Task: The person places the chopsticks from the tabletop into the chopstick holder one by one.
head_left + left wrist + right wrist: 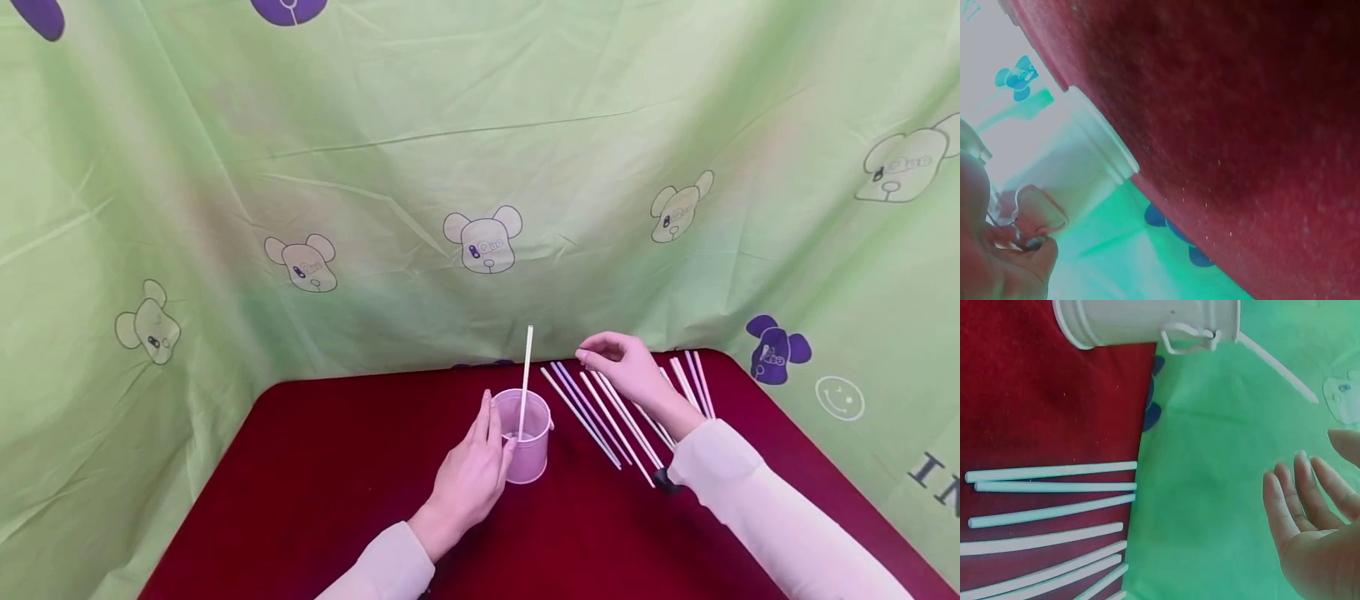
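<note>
A small pink bucket point(527, 461) stands upright on the red-covered table. One thin pale-yellow stick point(527, 375) leans in it and rises well above the rim. My left hand point(471, 471) rests against the bucket's left side with fingers straight; in the left wrist view its fingertips lie at the lug of the small handle point(1041, 209). My right hand point(626, 367) hovers over the far ends of several loose pastel sticks point(618, 417). Its fingers are loosely bent and the thumb point(1341, 442) stands apart, with nothing between them.
The loose sticks lie roughly side by side right of the bucket, white, blue, purple and pink. A small black object point(665, 481) shows by the right cuff. Green cloth point(390, 167) with printed bear heads hangs behind and beside the table point(315, 500).
</note>
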The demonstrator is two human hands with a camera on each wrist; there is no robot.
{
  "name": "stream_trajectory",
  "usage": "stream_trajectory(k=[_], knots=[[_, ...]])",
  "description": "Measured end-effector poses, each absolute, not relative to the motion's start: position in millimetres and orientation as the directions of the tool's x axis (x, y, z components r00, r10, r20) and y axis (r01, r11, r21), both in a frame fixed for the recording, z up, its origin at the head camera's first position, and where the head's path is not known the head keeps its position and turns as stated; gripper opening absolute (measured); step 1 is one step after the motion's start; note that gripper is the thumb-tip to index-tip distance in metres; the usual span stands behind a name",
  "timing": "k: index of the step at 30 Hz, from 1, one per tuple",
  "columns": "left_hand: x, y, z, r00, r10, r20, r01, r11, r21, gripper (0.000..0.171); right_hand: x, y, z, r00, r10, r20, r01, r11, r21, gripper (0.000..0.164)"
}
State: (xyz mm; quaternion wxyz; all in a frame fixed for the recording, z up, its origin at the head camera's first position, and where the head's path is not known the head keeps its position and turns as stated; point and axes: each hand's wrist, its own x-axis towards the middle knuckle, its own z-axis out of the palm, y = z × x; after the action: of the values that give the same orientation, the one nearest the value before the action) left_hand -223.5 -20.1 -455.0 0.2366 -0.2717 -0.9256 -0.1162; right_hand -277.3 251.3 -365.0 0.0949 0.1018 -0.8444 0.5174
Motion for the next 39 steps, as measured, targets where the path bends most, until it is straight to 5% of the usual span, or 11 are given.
stream_trajectory(k=[8,15,20,39], knots=[[-224.2,-23.7,-453.0,-0.731,0.478,0.486,0.569,0.821,0.049,0.06,-286.3,276.8,-373.2,-0.96,-0.043,0.276,-0.262,0.481,-0.837,0.035],[-225.6,-22.1,-455.8,-0.733,0.483,0.479,0.578,0.814,0.063,0.06,-300.0,320.6,-384.9,-0.923,-0.018,0.384,-0.268,0.747,-0.608,0.029],[-226.8,-23.5,-456.4,-0.722,0.481,0.497,0.583,0.81,0.062,0.059,-308.1,359.0,-399.7,-0.906,-0.053,0.421,-0.28,0.819,-0.5,0.03],[-227.0,-25.3,-456.4,-0.71,0.489,0.507,0.592,0.804,0.054,0.058,-306.3,446.7,-444.5,-0.96,-0.045,0.276,-0.13,0.946,-0.298,0.043]])
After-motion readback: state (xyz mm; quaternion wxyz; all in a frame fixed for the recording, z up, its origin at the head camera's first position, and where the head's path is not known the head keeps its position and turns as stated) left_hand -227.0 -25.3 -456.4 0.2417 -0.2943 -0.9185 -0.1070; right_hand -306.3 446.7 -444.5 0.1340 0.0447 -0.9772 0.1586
